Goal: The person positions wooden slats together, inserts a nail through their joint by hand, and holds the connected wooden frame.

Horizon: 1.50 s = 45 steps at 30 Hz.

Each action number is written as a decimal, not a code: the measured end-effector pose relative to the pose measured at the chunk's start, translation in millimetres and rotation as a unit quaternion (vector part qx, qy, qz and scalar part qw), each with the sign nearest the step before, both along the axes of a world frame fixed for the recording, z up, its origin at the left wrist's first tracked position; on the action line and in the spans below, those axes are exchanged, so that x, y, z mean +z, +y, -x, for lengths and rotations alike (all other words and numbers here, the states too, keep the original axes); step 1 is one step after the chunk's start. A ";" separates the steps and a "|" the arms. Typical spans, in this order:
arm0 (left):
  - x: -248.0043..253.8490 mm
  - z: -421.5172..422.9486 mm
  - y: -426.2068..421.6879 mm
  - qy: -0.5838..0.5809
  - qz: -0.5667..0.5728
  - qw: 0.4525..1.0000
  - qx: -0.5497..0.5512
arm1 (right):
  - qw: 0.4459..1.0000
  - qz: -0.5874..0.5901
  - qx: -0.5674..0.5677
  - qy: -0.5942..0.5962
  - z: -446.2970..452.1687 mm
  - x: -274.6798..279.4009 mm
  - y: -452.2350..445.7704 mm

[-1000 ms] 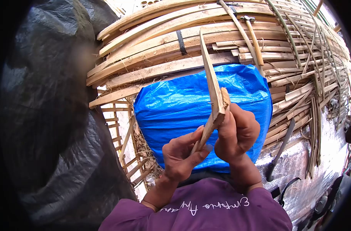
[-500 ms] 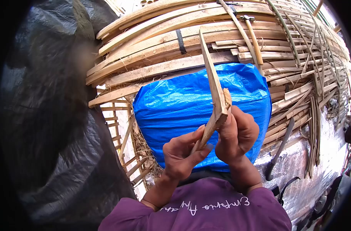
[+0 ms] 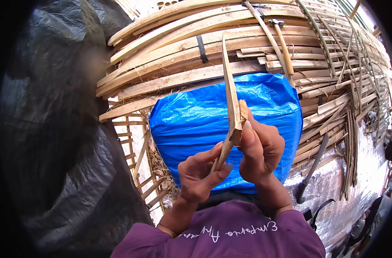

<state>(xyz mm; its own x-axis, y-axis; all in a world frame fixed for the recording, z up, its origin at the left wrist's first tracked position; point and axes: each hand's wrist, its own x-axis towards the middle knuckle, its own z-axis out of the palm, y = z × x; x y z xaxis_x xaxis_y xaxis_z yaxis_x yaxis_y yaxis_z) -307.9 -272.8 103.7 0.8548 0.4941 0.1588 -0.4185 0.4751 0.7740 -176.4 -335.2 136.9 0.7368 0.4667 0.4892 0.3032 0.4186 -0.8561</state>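
Observation:
In front of my chest I hold a piece made of wooden strips that meet at an angle, with one long tapering strip pointing away from me. My left hand pinches the lower strip between thumb and fingers. A small wooden block sits at the joint, and my right hand is closed on it, thumb against its side. A thin nail-like point sticks out left of the long strip, and another thin bit shows below the joint. Beneath both hands, a blue plastic sheet covers my lap.
Long sawn wood strips lie stacked ahead. A hammer rests on them. Thin split slats are piled to the right, beside a long dark-handled blade on a silvery sheet. A black tarp hangs at the left.
The wooden piece has shifted slightly left and turned, so its long strip stands more upright. My right hand has moved a little left with it; both hands keep their hold.

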 end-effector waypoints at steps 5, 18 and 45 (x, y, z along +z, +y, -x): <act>13.4 -0.4 9.2 0.061 -0.003 0.997 0.036 | 0.993 -0.079 0.040 0.083 2.6 -23.3 -1.4; 15.3 0.5 8.2 0.085 -0.027 0.995 0.035 | 0.986 -0.022 -0.016 -0.163 -4.1 -5.5 4.0; 18.3 -4.5 4.8 0.076 -0.020 0.995 0.061 | 0.967 -0.014 -0.085 -0.238 2.9 -11.2 13.4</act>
<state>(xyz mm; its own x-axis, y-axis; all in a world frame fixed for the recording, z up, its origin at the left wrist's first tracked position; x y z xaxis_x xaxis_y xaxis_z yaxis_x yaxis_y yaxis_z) -303.4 -268.0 122.0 0.8044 0.5915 0.0551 -0.3485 0.3947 0.8502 -179.3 -321.8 125.6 0.4897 0.3403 0.8028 0.7269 0.3491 -0.5914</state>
